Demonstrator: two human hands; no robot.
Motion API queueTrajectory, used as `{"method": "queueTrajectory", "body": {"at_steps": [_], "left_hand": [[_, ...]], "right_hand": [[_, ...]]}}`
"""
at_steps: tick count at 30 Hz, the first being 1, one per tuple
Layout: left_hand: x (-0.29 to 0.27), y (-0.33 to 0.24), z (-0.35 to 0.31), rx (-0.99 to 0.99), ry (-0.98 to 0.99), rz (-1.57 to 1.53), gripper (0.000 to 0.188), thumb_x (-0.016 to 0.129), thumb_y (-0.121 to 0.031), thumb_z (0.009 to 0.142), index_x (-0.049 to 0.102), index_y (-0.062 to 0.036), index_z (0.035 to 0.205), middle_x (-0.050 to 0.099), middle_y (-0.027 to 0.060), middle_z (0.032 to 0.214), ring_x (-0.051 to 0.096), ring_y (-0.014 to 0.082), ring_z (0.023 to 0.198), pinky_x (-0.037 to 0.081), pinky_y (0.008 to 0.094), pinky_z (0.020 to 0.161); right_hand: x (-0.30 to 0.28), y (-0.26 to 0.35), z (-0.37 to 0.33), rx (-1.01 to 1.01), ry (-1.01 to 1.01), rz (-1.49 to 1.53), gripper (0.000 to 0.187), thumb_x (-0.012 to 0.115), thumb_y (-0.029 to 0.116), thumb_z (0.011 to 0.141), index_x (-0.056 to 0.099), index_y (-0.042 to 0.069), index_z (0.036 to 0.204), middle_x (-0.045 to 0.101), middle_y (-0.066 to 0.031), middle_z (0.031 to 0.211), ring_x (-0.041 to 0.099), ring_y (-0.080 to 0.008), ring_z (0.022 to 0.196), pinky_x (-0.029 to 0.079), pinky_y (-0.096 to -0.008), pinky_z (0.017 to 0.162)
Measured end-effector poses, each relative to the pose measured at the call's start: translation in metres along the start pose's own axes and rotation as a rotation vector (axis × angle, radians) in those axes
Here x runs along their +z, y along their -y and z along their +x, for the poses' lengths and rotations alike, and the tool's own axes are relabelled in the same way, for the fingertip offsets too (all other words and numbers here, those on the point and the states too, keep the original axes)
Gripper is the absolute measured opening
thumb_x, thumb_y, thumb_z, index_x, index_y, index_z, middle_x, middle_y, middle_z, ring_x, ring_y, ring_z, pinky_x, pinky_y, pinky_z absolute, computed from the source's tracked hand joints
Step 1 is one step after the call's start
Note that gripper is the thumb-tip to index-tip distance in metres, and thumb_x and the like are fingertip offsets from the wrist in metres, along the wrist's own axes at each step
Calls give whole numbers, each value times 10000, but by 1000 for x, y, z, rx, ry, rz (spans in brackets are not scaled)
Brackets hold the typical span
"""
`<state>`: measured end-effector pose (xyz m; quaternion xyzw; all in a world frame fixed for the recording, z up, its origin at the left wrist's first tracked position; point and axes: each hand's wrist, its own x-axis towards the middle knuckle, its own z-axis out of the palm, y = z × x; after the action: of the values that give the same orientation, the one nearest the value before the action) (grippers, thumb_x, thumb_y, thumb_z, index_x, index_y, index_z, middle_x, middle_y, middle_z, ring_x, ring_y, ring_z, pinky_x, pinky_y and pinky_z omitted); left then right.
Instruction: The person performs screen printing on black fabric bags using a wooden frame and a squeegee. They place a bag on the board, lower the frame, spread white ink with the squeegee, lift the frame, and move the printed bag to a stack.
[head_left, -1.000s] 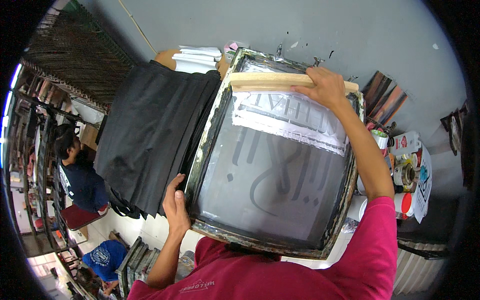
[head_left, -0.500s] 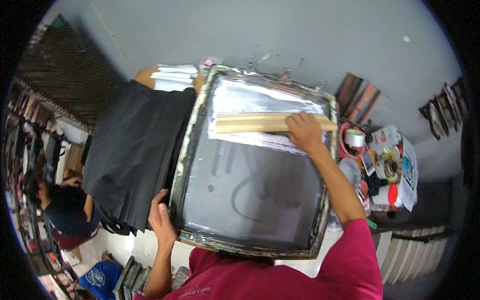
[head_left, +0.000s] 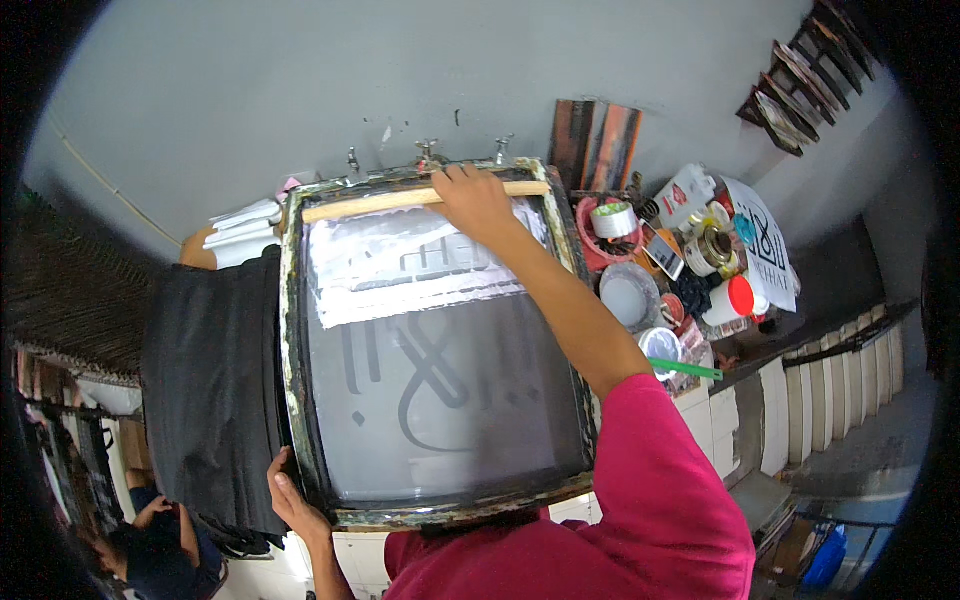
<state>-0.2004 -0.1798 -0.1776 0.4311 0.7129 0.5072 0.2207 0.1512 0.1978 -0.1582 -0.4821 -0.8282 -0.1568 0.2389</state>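
"In the head view, what has just changed?"

"The squeegee (head_left: 370,205). Half a second ago it lay across the white ink (head_left: 345,275); now it lies above most of it, just inside the screen's (head_left: 290,330) top rim, upper middle of the frame."

"And the right hand (head_left: 468,200)?"

"It has gone up with the squeegee, fingers clamped over the bar, right of its middle."

"The left?"

"The left hand (head_left: 297,502) is at the screen's lower left corner, lower left of the frame. Its fingers look unclenched; whether they press on the rim, I can't tell."

"What does that mean for the work?"

"I'd judge that an upward stroke has just ended. The ink spans only the upper part of the mesh, over the smaller lettering; the large lettering below has none that I can see."

"Anything close by?"

"Black cloth (head_left: 210,390) hangs just beside the screen, left of the frame's middle. A tub (head_left: 626,300) of something pale stands right of the middle, beyond the right forearm."
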Motion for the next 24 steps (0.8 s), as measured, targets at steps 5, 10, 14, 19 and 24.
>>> {"method": "queueTrajectory", "body": {"at_steps": [5, 10, 14, 19, 24], "left_hand": [[-1, -1, 1, -12, 20, 43, 602, 365, -440, 1110, 632, 81, 1250, 658, 207, 1242, 595, 297, 1179, 403, 420, 1085], [-2, 0, -1, -18, 6, 56, 602, 364, -444, 1114, 636, 81, 1230, 656, 191, 1183, 594, 280, 1123, 419, 405, 1039], [0, 2, 0, 7, 29, 9, 582, 374, -436, 1117, 633, 78, 1203, 645, 163, 1139, 581, 251, 1073, 426, 395, 1006], [-4, 3, 0, 18, 57, 38, 557, 379, -421, 1119, 628, 73, 1176, 643, 149, 1108, 578, 233, 1036, 432, 385, 981], [-6, 13, 3, -13, 95, 34, 531, 384, -398, 1122, 627, 71, 1170, 648, 136, 1086, 582, 221, 1004, 439, 369, 959]], "right_hand": [[-10, 5, -2, 46, 55, -82, 431, 775, 401, 832, 633, 53, 1044, 696, -114, 986, 695, -300, 959, 583, -396, 746], [-13, 13, -10, 13, -29, -88, 256, 727, 225, 804, 658, 33, 958, 700, -132, 890, 714, -286, 858, 590, -384, 706], [-12, 19, -20, 28, -45, -111, 168, 657, 129, 826, 666, 22, 955, 711, -162, 884, 718, -299, 854, 589, -385, 668], [-28, 35, -31, 72, -26, -144, 175, 691, 103, 771, 650, 11, 914, 700, -158, 853, 715, -280, 814, 588, -351, 626], [-34, 41, -37, 149, 53, -96, 204, 704, 118, 790, 666, 4, 955, 707, -165, 867, 722, -284, 815, 589, -363, 640]]}}
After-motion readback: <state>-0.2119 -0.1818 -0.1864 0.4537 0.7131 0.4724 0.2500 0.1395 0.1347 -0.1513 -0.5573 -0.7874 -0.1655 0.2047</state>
